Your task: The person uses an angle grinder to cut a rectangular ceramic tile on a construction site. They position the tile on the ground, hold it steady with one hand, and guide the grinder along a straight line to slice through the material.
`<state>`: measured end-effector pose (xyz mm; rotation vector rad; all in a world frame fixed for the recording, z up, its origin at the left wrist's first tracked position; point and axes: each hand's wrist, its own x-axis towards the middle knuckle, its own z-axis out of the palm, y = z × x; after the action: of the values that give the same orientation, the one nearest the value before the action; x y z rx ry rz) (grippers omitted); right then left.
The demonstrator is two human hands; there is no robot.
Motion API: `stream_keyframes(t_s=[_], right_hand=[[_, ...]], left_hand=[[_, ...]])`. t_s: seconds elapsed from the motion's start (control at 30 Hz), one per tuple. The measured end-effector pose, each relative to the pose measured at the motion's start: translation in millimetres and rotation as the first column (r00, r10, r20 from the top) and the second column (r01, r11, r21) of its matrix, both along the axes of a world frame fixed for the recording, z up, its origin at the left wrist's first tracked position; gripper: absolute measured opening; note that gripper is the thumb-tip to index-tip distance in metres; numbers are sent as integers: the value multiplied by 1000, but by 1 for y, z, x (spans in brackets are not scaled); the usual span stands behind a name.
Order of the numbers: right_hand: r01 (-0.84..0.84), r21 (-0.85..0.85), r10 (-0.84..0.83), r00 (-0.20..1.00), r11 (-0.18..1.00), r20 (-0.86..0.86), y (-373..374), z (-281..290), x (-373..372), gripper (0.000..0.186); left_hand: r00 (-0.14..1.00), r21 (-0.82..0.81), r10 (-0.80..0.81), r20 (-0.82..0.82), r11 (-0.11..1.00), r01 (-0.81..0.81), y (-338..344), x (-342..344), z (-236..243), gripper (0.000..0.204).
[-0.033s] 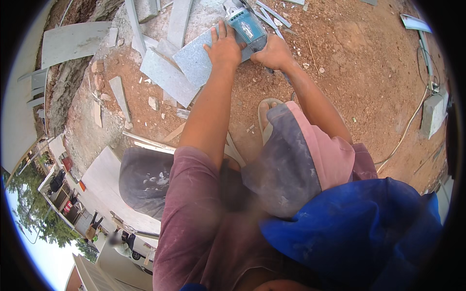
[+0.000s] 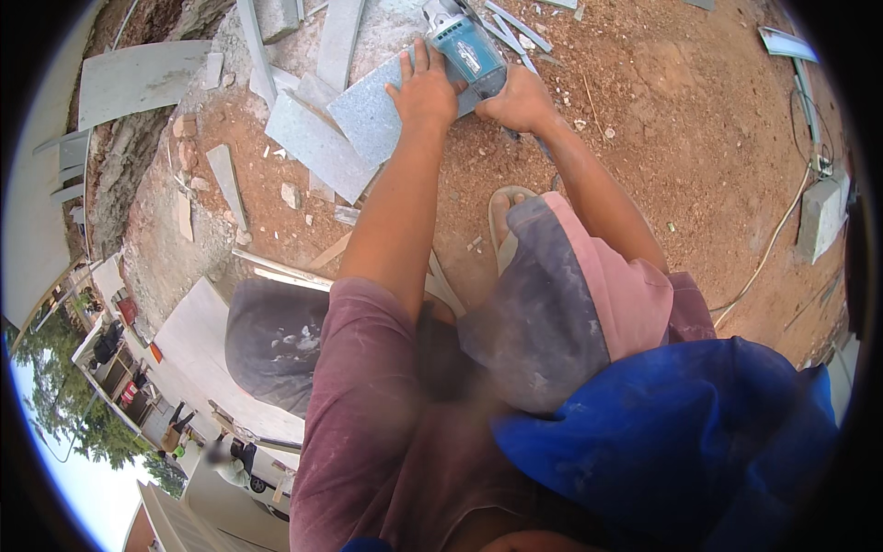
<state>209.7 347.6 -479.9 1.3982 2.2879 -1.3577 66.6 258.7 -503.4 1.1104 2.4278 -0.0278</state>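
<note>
The left hand (image 2: pixel 425 90) lies flat, fingers spread, pinning the grey stone tile (image 2: pixel 368 115) on the red dirt ground (image 2: pixel 644 101) (against slipping, likely); the right hand (image 2: pixel 520 99) grips the teal angle grinder (image 2: pixel 467 48) at the tile's far edge.

Teal grinder (image 2: pixel 467 51), speckled grey slab (image 2: pixel 368 110), reddish-brown dirt (image 2: pixel 662 101).

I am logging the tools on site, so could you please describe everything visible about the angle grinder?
The angle grinder has a teal body with a grey metal head at its far end. It lies low across the far edge of a grey stone slab on reddish dirt. The right hand grips its rear; the left hand lies flat on the slab beside it. Its disc is hidden.
</note>
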Motion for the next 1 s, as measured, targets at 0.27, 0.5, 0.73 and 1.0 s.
stream_keyframes(t_s=[0.27,0.5,0.73,1.0], right_hand=[[14,10,-14,1000,1000,-27,-2,-4,4,54],[15,14,-15,1000,1000,-23,-4,3,7,52],[36,-29,-37,999,999,-23,-5,0,9,47],[23,-3,-23,1000,1000,-10,-6,-3,11,48]], left_hand=[[1000,-19,-8,1,1000,8,1,0,0,87],[1000,-5,-15,-13,1000,15,0,1,-1,86],[1000,-17,-20,-12,1000,20,0,0,-1,87],[1000,-19,-18,-12,1000,18,1,0,0,88]])
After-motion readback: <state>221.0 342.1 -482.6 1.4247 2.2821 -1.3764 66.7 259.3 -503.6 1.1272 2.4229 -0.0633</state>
